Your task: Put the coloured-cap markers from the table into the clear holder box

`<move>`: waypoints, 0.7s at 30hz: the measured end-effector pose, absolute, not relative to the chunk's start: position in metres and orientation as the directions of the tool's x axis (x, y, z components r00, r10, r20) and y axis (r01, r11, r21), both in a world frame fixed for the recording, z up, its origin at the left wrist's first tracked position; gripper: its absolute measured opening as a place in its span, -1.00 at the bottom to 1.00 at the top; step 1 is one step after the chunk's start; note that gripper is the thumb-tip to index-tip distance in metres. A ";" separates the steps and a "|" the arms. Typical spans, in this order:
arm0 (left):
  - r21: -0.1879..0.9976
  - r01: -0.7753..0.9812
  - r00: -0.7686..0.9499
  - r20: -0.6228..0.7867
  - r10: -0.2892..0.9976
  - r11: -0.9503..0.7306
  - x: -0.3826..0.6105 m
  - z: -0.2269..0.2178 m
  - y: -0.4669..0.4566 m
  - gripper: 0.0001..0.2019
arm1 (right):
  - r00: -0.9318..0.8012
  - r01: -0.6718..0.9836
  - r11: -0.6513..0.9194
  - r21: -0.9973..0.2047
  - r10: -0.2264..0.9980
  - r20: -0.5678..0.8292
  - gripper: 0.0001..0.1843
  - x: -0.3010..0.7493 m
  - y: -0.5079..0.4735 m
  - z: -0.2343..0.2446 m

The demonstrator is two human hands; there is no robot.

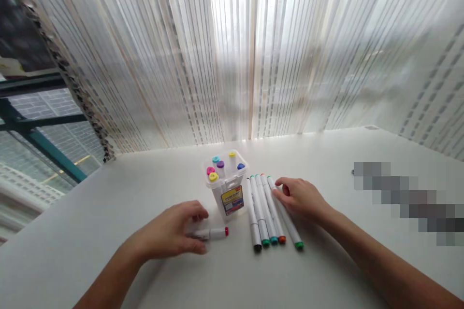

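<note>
My left hand (181, 231) is at the left of the pen box, fingers and thumb apart around a red-capped marker (217, 233) that lies sideways on the table. Part of that marker is hidden by the hand. With fingers curled, my right hand (299, 196) has its thumb and index finger at the far end of a green-capped marker (290, 226). This marker slants away from a row of several white markers (261, 212), with black, green, teal and orange ends towards me. Behind my left hand stands a clear plastic box (219, 198), open, with several upright markers inside.
A white table (203, 280) carries everything. At its back hangs a striped sheer curtain (232, 82). A window with a green frame (54, 147) is at the left. Something blurred out by pixels lies at the right of the table.
</note>
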State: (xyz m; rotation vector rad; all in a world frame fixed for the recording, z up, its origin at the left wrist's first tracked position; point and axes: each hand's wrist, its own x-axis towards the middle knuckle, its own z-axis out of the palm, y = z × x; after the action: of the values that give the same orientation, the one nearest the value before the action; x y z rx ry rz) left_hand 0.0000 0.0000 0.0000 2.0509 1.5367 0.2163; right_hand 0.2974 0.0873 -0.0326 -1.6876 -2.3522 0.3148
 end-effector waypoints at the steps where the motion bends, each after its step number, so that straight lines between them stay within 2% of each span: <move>1: 0.500 0.836 0.364 -0.196 0.911 -0.227 0.002 -0.004 -0.004 -0.71 | -0.310 0.900 0.314 -0.303 0.949 0.061 -0.75 0.297 0.087 -0.033; 4: 0.450 0.842 0.396 -0.141 0.907 -0.298 0.008 -0.015 -0.014 -0.88 | -0.321 0.900 0.326 -0.288 0.945 0.069 -0.74 0.297 0.087 -0.033; 7: 0.366 0.891 0.330 -0.112 0.937 -0.270 0.009 -0.019 -0.018 -0.87 | -0.323 0.899 0.333 -0.286 0.943 0.082 -0.73 0.298 0.086 -0.031; 9: 0.369 0.900 0.283 -0.085 0.955 -0.233 0.009 -0.014 -0.023 -0.83 | -0.315 0.897 0.328 -0.298 0.945 0.091 -0.73 0.298 0.084 -0.031; 12: 0.559 0.806 0.194 0.057 0.979 -0.192 0.011 0.001 -0.037 -0.75 | -0.307 0.893 0.325 -0.311 0.946 0.107 -0.73 0.298 0.083 -0.030; 16: 0.871 0.438 -0.002 0.249 0.968 -0.223 0.024 0.026 -0.054 -0.76 | -0.301 0.891 0.321 -0.320 0.947 0.114 -0.73 0.298 0.083 -0.031; 18: 0.929 0.246 -0.139 0.314 0.939 -0.275 0.033 0.040 -0.054 -0.77 | -0.295 0.894 0.315 -0.320 0.949 0.109 -0.73 0.298 0.083 -0.032; 21: 0.881 0.107 -0.191 0.473 0.860 -0.461 0.047 0.061 -0.045 -0.68 | -0.290 0.897 0.308 -0.316 0.951 0.103 -0.72 0.297 0.083 -0.032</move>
State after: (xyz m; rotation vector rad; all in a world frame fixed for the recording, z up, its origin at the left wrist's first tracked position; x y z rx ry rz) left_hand 0.0465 -0.0450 0.0609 1.5029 1.1409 1.7095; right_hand 0.2975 0.0831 -0.0316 -1.6784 -2.3072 0.2860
